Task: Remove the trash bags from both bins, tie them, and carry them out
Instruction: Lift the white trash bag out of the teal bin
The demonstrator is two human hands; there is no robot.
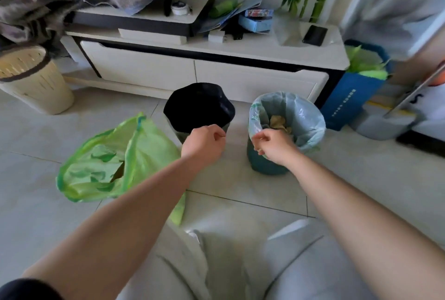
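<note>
- We see two small round bins on the pale tiled floor (240,191), in front of a low white cabinet (192,68) at the far side.
- The left bin (178,132) is lined with a black plastic bag (199,106) whose mouth folds over the rim — nothing inside it can be made out.
- The right one, a teal plastic bin (265,164), holds a pale blue translucent bag (301,116) with crumpled brownish paper (278,122) in it.
- Our left hand (204,141) is curled at the near rim of the black-lined bin; we cannot tell whether the fingers pinch the bag.
- Our right hand (274,146) is closed at the near left edge of the pale blue bag, fingers apparently gripping its folded-over rim.
- A green plastic bag (108,162) lies open and untied on the floor to the left — well apart from both hands — with green scraps inside.
- A cream slatted basket (33,80) stands at far left.
</note>
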